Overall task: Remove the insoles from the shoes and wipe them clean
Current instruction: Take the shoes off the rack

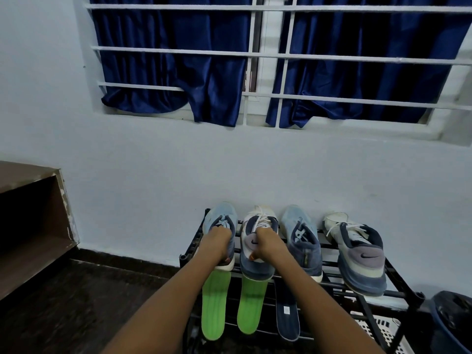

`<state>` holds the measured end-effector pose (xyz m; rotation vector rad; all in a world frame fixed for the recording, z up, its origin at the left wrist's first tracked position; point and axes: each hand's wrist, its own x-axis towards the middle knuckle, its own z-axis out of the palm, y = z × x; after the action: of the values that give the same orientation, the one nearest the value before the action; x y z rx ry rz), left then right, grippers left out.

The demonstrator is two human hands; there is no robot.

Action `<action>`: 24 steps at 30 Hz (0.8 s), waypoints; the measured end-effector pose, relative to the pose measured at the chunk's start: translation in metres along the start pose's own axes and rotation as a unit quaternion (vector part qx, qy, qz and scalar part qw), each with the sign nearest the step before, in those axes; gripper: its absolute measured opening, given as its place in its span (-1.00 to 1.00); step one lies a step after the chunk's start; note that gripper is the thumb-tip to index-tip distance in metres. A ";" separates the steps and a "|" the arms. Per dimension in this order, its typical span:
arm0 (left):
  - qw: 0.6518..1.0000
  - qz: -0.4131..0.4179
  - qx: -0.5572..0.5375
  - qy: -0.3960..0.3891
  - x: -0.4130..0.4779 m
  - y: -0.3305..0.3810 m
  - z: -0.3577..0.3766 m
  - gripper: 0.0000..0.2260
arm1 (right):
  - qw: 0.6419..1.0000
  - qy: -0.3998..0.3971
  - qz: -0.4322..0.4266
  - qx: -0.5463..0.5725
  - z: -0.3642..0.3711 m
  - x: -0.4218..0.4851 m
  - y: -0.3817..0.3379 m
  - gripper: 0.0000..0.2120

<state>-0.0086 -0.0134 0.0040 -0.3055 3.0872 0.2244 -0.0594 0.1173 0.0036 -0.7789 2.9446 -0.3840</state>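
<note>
1. Pale-blue wall under a barred window with navy curtains (212, 72); a black shoe rack (401, 293) stood against it, holding 4 sneakers on its top tier.
2. Left hand (217, 241) was curled into the mouth of the light-blue sneaker (219, 213). Its fingertips were hidden inside, so I cannot tell whether they pinched an insole.
3. Right hand (268, 242) was curled the same way at the tongue of the white-and-navy Nike sneaker (255, 267), fingertips also hidden.
4. 3 insoles were already out, leaning on the lower tier: left green insole (213, 310), right green insole (251, 305), navy insole (287, 315).
5. Second light-blue sneaker (301, 241) and second Nike sneaker (357, 254) sat untouched to the right.
6. Handling, judged: the insoles look thin, light and floppy, with foam that creases easily. Best to pinch at the heel edge and peel toward the toe while the other hand steadies the shoe.
7. No wiping cloth visible.
</note>
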 end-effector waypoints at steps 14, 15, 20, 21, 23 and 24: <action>0.990 -0.020 -0.060 0.125 -0.030 -0.004 -0.010 -0.75 | 0.992 0.114 -0.025 0.045 0.001 -0.021 0.002 -0.67; 0.990 -0.021 -0.058 0.129 -0.035 -0.007 -0.014 -0.74 | 0.991 0.121 -0.031 0.040 -0.002 -0.023 0.000 -0.69; 0.987 -0.040 -0.058 0.142 -0.060 -0.023 -0.027 -0.72 | 0.986 0.147 -0.069 0.030 -0.018 -0.036 -0.022 -0.70; 0.987 -0.045 -0.058 0.143 -0.067 -0.028 -0.029 -0.72 | 0.985 0.150 -0.078 0.033 -0.020 -0.039 -0.029 -0.71; 0.986 -0.055 -0.054 0.146 -0.082 -0.040 -0.032 -0.72 | 0.983 0.151 -0.095 0.034 -0.018 -0.045 -0.044 -0.69; 0.986 -0.061 -0.052 0.148 -0.091 -0.047 -0.033 -0.72 | 0.983 0.149 -0.103 0.034 -0.015 -0.049 -0.052 -0.67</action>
<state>0.0891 -0.0464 0.0340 -0.5798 3.3373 0.3695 0.0063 0.1009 0.0321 -1.1124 3.1063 -0.6677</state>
